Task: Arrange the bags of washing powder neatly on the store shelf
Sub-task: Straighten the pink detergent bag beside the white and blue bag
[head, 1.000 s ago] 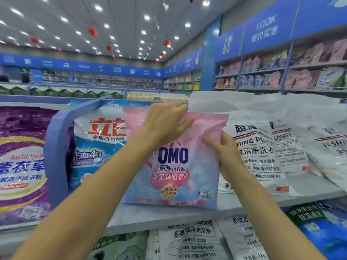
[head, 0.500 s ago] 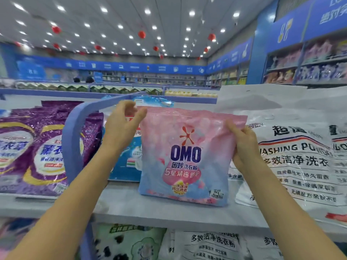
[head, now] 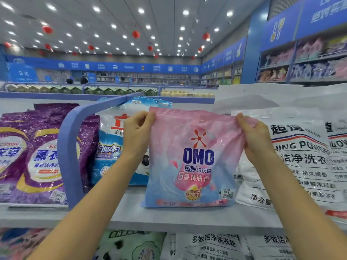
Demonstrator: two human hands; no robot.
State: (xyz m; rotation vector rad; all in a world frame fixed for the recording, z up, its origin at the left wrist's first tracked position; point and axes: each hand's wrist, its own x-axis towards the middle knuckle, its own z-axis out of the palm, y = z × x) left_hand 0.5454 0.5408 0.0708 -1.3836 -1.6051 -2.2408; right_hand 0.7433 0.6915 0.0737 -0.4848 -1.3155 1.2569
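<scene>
The pink OMO bag (head: 195,158) stands upright on the shelf (head: 169,218). The left grip (head: 137,134) and the right grip (head: 253,136) each pinch one of its top corners. A blue-white bag (head: 107,147) leans just left of the left grip, and white bags (head: 300,156) lie right of the right grip.

Bare shelf front (head: 178,220) is open; blue divider (head: 69,147) blocks the left, white bags (head: 300,166) block the right

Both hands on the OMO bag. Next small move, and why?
Probably square the pink OMO bag upright and release: left hand and right hand pinch its top corners, its base sits on the shelf between blue bag and white bag.
</scene>
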